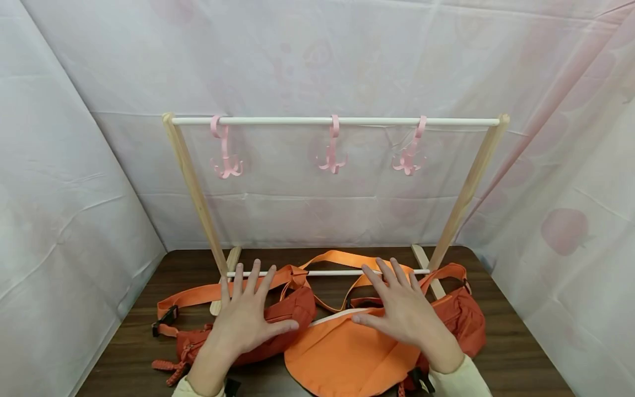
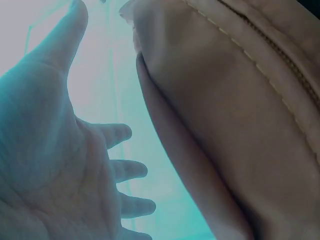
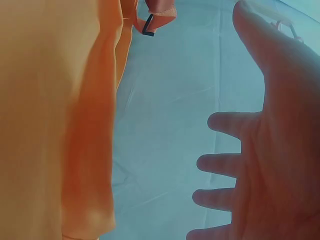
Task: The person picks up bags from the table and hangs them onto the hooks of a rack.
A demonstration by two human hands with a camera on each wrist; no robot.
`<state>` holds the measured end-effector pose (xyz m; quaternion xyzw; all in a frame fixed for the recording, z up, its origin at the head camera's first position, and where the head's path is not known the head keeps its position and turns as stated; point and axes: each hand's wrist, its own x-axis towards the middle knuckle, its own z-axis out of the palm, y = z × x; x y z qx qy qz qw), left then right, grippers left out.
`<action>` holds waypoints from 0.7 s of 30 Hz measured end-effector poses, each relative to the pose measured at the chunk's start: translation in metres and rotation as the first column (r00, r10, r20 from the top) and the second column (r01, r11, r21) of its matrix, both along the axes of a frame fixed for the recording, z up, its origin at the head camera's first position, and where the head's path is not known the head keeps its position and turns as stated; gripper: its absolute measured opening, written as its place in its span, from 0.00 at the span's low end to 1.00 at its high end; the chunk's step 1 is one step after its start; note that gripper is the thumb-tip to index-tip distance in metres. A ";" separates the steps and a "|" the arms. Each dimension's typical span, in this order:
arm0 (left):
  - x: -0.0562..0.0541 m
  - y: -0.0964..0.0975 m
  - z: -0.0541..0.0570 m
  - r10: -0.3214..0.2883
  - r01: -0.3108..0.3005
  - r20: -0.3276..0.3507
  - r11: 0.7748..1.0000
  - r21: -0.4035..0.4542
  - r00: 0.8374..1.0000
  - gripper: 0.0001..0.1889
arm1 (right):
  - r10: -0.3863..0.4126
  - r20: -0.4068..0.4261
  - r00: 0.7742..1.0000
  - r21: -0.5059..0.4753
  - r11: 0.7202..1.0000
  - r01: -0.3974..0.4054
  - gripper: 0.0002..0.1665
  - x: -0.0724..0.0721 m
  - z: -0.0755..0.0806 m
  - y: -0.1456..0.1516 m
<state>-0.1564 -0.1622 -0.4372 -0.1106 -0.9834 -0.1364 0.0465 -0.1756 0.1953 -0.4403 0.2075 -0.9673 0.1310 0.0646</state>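
Note:
My left hand (image 1: 243, 325) hovers over a rust-red waist bag (image 1: 303, 306), fingers straight and spread. That bag has an orange strap (image 1: 198, 296), a black buckle (image 1: 168, 316) and a braided pull (image 1: 171, 368). Over the right part of a bright orange bag (image 1: 347, 353), my right hand (image 1: 404, 314) is held with fingers spread. Another rust-red bag (image 1: 466, 322) lies partly beneath the right forearm. In the left wrist view, a gap separates the hand (image 2: 55, 150) from the bag (image 2: 210, 100). The right wrist view likewise shows the hand (image 3: 285, 135) apart from the orange bag (image 3: 45, 125).
Behind the bags stands a wooden rack with a white top rod (image 1: 278, 121). Three pink hooks hang from it: left (image 1: 225, 151), middle (image 1: 333, 149) and right (image 1: 410, 151). A lower white rod (image 1: 337, 273) crosses near the dark wooden table (image 1: 129, 353). Pale curtains enclose the space.

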 end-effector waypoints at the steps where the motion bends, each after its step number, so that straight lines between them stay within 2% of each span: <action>1: 0.000 -0.001 0.000 -0.001 0.001 0.000 1.000 0.006 1.000 0.65 | 0.004 -0.002 1.000 0.000 1.000 -0.004 0.61 0.000 0.001 -0.001; 8: -0.003 -0.006 0.001 0.007 -0.006 -0.009 1.000 0.025 1.000 0.62 | 0.021 0.007 1.000 0.017 1.000 -0.021 0.61 -0.003 0.009 -0.011; 21: -0.007 -0.019 0.005 0.031 -0.031 -0.039 1.000 0.000 0.999 0.55 | 0.080 -0.012 0.997 0.060 0.995 -0.079 0.56 -0.013 0.020 -0.032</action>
